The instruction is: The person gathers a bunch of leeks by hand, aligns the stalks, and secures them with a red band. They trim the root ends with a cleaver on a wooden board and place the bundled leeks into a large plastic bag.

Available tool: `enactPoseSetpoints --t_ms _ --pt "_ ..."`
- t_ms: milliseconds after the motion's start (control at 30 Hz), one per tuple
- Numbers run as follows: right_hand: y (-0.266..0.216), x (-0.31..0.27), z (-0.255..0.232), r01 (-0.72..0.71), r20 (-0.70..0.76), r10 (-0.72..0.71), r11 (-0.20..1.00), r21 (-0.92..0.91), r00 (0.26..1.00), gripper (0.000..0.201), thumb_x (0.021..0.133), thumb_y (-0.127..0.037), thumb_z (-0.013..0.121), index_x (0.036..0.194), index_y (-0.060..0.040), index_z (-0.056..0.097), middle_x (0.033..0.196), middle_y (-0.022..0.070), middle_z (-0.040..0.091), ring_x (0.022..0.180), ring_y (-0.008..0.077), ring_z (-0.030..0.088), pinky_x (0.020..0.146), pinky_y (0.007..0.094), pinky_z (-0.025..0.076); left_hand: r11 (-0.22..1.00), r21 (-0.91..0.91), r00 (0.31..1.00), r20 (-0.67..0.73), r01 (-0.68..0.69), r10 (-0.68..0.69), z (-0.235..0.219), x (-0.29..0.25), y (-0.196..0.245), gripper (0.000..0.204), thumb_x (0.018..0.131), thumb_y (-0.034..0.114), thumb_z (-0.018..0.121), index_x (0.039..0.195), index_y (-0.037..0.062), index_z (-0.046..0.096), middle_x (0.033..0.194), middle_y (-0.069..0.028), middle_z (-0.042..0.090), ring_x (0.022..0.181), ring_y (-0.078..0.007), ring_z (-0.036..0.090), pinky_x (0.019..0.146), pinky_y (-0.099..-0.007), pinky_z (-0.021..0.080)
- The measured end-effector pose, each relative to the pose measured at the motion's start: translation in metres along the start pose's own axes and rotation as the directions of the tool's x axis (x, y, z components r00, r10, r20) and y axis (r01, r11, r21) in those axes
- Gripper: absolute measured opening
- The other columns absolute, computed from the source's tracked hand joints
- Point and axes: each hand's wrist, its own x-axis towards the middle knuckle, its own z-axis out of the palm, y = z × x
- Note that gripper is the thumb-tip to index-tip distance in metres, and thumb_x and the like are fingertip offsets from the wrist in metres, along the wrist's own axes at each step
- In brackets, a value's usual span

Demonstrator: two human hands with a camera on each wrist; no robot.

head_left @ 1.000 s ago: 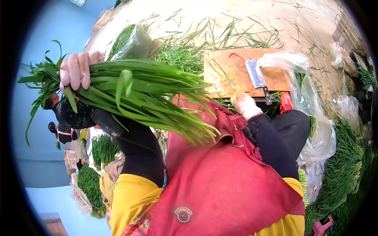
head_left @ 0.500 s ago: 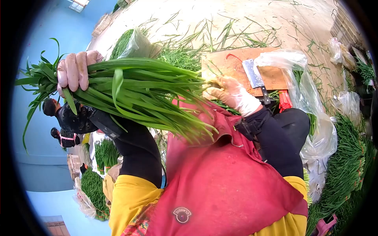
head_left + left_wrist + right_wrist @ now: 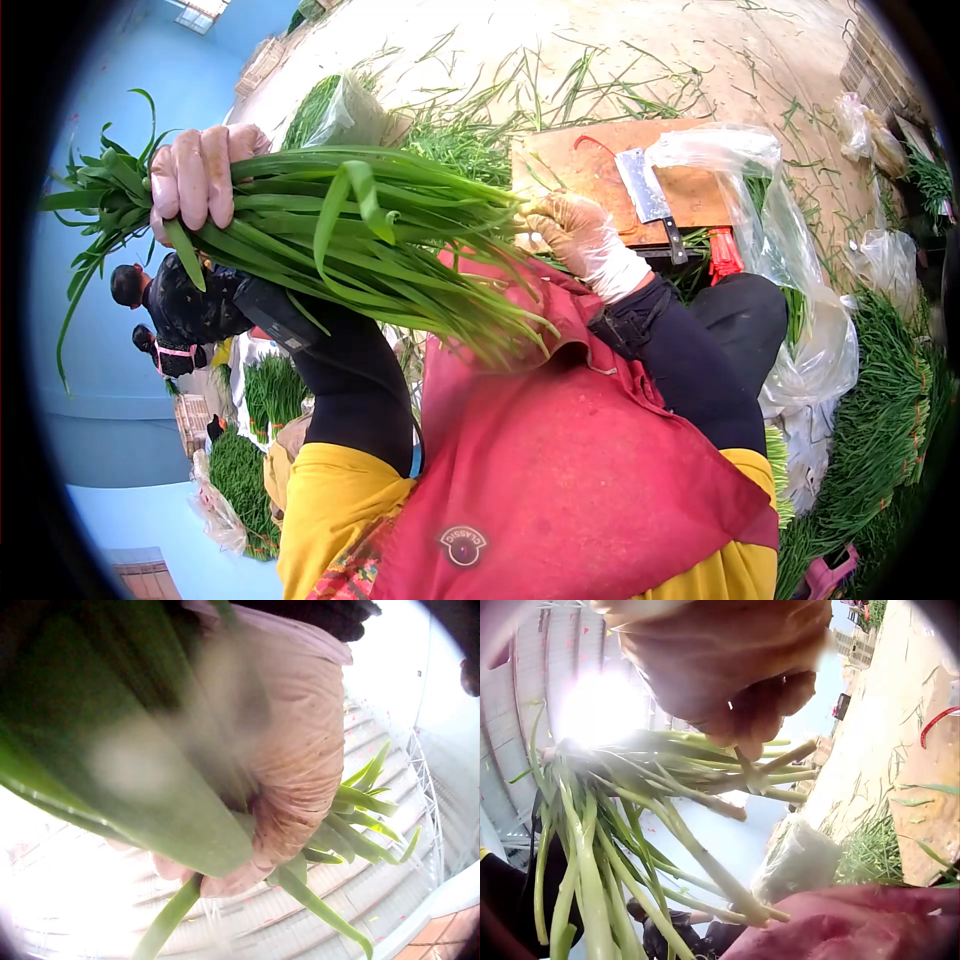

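1. Blue walls [image 3: 110, 340] and a pale floor [image 3: 660, 50] with scattered leaves frame the head view. Before the red apron [image 3: 580, 450], the green bunch [image 3: 280, 215] lies sideways in the left hand [image 3: 195, 180], fingers wrapped round it; the right hand [image 3: 585, 240] pinches at its stem ends [image 3: 515, 210].
2. Left wrist: the curled grip looks firm, but if it slackens, the bunch could slide apart. 1 broad leaf [image 3: 202, 832], blurred and close, hides most of the palm side; glare washes out the lower left.
3. Right wrist: fingertips press together on stem ends. Tugging too hard could drag out neighbours or snap 1, since stems cross. How many are pinched, I cannot tell; the top edge crops the hand.
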Motion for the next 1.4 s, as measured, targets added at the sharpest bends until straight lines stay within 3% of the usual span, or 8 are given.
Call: enactPoseSetpoints --t_ms 367,500,633,833,967,1067,1233,1400 --pt "-0.009 -0.016 -0.004 -0.175 0.051 0.170 0.976 0.128 0.984 0.019 0.082 -0.020 0.060 0.089 -0.0043 0.066 0.080 0.0142 0.062 0.079 0.0291 0.060 0.069 0.0391 0.047 0.998 0.058 0.996 -0.088 -0.010 0.015 0.006 0.001 -0.002 0.039 0.084 0.020 0.060 0.054 0.0277 0.037 0.058 0.0140 0.052 0.052 -0.0019 0.054 0.059 -0.0236 0.031" --pt "-0.034 -0.023 0.000 0.297 0.068 -0.289 0.931 -0.211 0.955 0.020 0.076 -0.023 0.068 0.086 -0.0054 0.067 0.073 0.0119 0.061 0.069 0.0287 0.059 0.062 0.0369 0.047 1.000 0.008 0.999 -0.037 -0.020 0.020 0.004 0.002 -0.006 0.036 0.083 0.020 0.060 0.056 0.0270 0.038 0.058 0.0132 0.052 0.051 -0.0014 0.053 0.060 -0.0235 0.031" --pt "-0.020 -0.024 0.006 0.277 0.002 -0.277 0.960 -0.049 0.961 0.017 0.072 -0.013 0.068 0.088 -0.0060 0.068 0.075 0.0114 0.062 0.071 0.0293 0.061 0.066 0.0370 0.050 0.996 0.085 0.991 -0.136 -0.010 0.021 0.014 0.002 -0.009 0.027 0.083 0.019 0.058 0.061 0.0250 0.043 0.059 0.0123 0.052 0.050 -0.0024 0.051 0.060 -0.0238 0.031" --pt "0.034 -0.051 -0.028 -0.020 0.248 0.160 0.873 -0.488 0.955 0.021 0.079 -0.022 0.063 0.094 -0.0070 0.068 0.088 0.0138 0.066 0.080 0.0308 0.063 0.072 0.0376 0.050 0.994 0.081 0.960 -0.265 -0.071 0.090 0.017 0.004 -0.010 0.018 0.084 0.022 0.053 0.069 0.0204 0.044 0.063 0.0101 0.049 0.057 -0.0049 0.047 0.062 -0.0256 0.035" --pt "0.078 -0.090 -0.077 -0.067 0.397 0.659 0.562 -0.825 0.639 0.027 0.078 -0.022 0.059 0.102 -0.0091 0.062 0.091 0.0176 0.064 0.088 0.0345 0.062 0.079 0.0416 0.049 0.988 0.151 0.836 -0.538 -0.028 0.106 0.015 -0.001 0.003 0.017 0.081 0.023 0.054 0.070 0.0199 0.041 0.066 0.0100 0.045 0.064 -0.0054 0.046 0.063 -0.0249 0.033" --pt "0.060 -0.090 -0.085 -0.299 0.079 0.621 0.480 -0.825 0.780 0.036 0.079 -0.019 0.060 0.111 -0.0040 0.060 0.106 0.0186 0.061 0.103 0.0333 0.058 0.088 0.0396 0.046 0.957 0.281 0.755 -0.642 0.074 0.130 0.011 0.006 0.006 0.010 0.084 0.021 0.047 0.078 0.0136 0.044 0.071 0.0055 0.042 0.069 -0.0101 0.041 0.069 -0.0274 0.032" --pt "0.021 -0.067 -0.079 -0.316 0.350 0.421 0.893 -0.319 0.837 0.030 0.082 -0.029 0.059 0.100 -0.0066 0.068 0.100 0.0172 0.065 0.095 0.0315 0.061 0.084 0.0359 0.047 0.904 0.383 0.548 -0.805 0.189 0.227 0.001 0.025 0.003 0.021 0.087 0.016 0.054 0.093 -0.0035 0.057 0.075 -0.0098 0.056 0.070 -0.0220 0.053 0.070 -0.0342 0.045" --pt "-0.030 -0.058 -0.032 -0.556 0.770 0.163 0.783 0.279 0.616 0.062 0.087 -0.037 0.062 0.136 -0.0059 0.042 0.127 0.0110 0.053 0.111 0.0177 0.051 0.091 0.0316 0.044 0.876 0.444 0.439 -0.836 0.187 0.330 0.020 0.051 -0.033 0.021 0.086 0.014 0.056 0.098 -0.0040 0.058 0.075 -0.0106 0.059 0.071 -0.0214 0.056 0.069 -0.0341 0.049"
